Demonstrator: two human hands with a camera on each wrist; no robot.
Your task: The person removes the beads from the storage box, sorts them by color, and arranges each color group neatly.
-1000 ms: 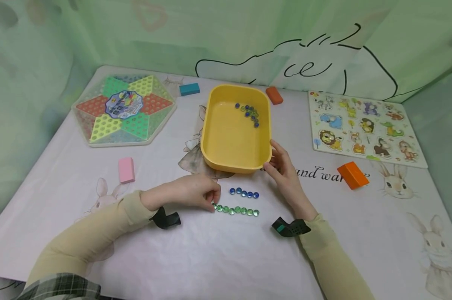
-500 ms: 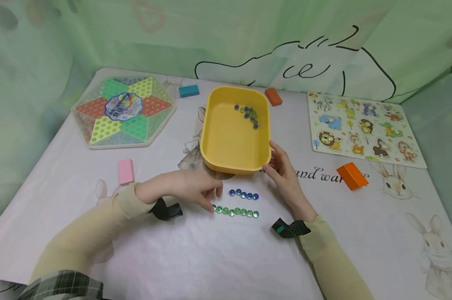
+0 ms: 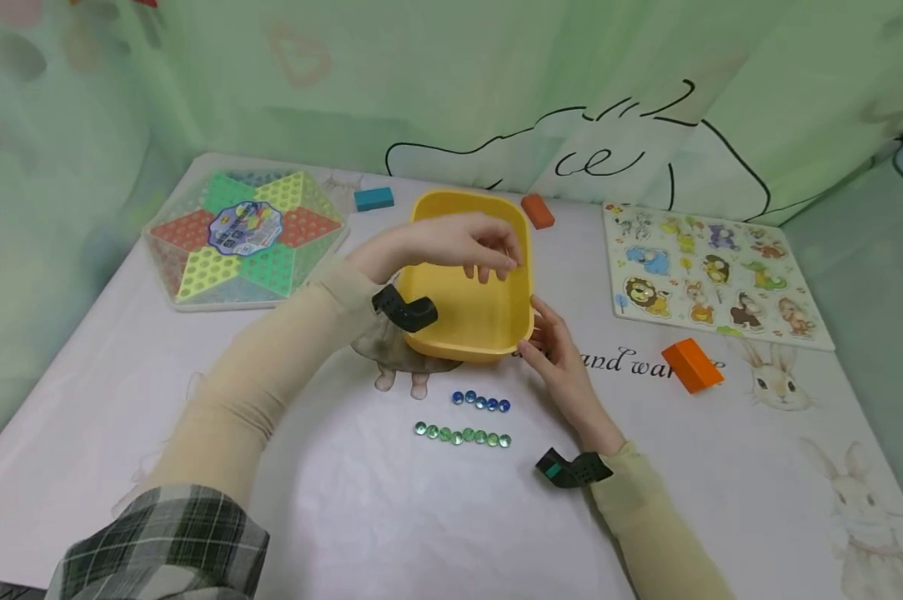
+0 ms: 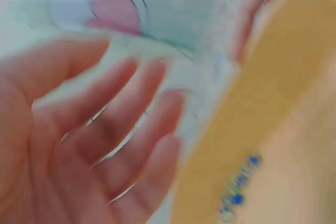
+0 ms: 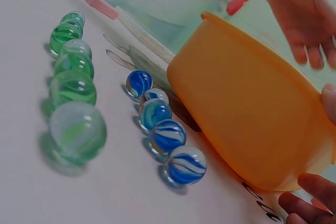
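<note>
A yellow plastic tub (image 3: pixel 462 346) stands at the middle of the table. My left hand (image 3: pixel 469 242) hangs over its far part with loosely spread fingers and holds nothing, as the left wrist view confirms. At the tub's near right corner my right hand (image 3: pixel 567 371) holds the rim and side between thumb and fingers. In front of the tub lie a short row of blue marbles (image 3: pixel 481 402) and a longer row of green marbles (image 3: pixel 469 434). More marbles (image 4: pixel 237 199), blue and greenish, lie inside the tub; in the head view my left hand hides them.
A Chinese checkers board (image 3: pixel 244 242) lies far left and an animal puzzle board (image 3: pixel 714 275) far right. Around the tub are a blue block (image 3: pixel 373 198), a red block (image 3: pixel 537 212) and an orange block (image 3: pixel 692 365). A pink block (image 5: pixel 101 6) shows in the right wrist view.
My left hand has left the end of the green marble row and moved up and forward over the tub. My right hand stays at the tub's corner. The marble rows look unchanged.
</note>
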